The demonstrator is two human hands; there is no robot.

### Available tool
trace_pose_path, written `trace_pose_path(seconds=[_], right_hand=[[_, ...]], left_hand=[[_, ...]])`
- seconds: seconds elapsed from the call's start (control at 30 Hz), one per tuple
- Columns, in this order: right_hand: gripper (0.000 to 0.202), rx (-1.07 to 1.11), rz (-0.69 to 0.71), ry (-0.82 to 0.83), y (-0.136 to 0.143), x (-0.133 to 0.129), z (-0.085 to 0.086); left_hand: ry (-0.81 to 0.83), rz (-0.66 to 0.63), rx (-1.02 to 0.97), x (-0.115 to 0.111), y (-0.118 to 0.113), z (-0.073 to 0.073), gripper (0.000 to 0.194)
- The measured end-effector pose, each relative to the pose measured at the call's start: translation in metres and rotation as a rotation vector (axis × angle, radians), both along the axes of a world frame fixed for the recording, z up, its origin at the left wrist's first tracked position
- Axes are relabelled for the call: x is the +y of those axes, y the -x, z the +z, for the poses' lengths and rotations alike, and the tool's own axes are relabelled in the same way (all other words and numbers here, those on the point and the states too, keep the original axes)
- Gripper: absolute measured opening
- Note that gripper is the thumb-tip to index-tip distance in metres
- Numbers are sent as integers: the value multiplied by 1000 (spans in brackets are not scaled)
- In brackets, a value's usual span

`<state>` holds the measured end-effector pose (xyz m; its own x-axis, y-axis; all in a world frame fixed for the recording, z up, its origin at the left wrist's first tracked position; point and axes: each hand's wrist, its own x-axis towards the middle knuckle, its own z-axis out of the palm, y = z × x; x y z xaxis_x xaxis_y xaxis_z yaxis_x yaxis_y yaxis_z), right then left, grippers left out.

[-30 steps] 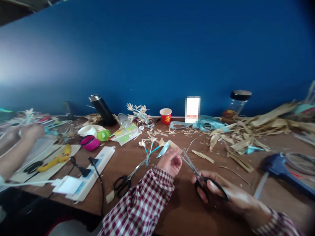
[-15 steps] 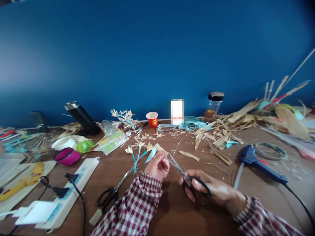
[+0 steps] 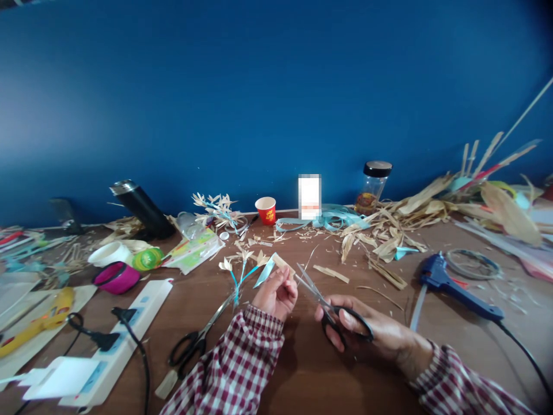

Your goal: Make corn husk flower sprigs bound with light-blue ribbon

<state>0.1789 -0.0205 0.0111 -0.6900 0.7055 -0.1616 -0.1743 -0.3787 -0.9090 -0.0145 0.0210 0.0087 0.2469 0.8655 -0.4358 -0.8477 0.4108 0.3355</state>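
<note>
My left hand (image 3: 275, 292) is closed, pinching a small beige strip of corn husk (image 3: 284, 263) between thumb and fingers. My right hand (image 3: 360, 325) grips black-handled scissors (image 3: 317, 293) by the finger loops. Their blades are parted and point up and left, with the tips just right of the husk strip. Behind my left hand lie a light-blue piece (image 3: 264, 271) and small husk flowers (image 3: 244, 256) on blue stems. A second pair of scissors (image 3: 190, 349) rests on the table left of my left forearm.
A blue glue gun (image 3: 458, 291) lies to the right, trailing its cord. On the left are a white power strip (image 3: 125, 340) and a yellow glue gun (image 3: 54, 314). Along the wall stand a black flask (image 3: 144, 210), a red paper cup (image 3: 265, 213), a jar (image 3: 372, 187) and piled husks (image 3: 415, 202).
The scissors have shifted slightly right, so their tips sit a little farther from the husk strip. My left hand keeps its hold almost unmoved. The whole view has drifted slightly.
</note>
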Motion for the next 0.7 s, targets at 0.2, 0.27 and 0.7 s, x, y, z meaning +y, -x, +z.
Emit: trace_pose_path(seconds=[0.2,0.27,0.7], right_hand=[[48,39,-46,16,1,0,0],[47,35,-50,16,2,0,-1],[39,23,-52,-40,-1,1,1]], left_hand=[[14,53,65,0,-2,3,15],[22,60,89,0,-2,4,16],[-48,52,110,3,1,1,18]])
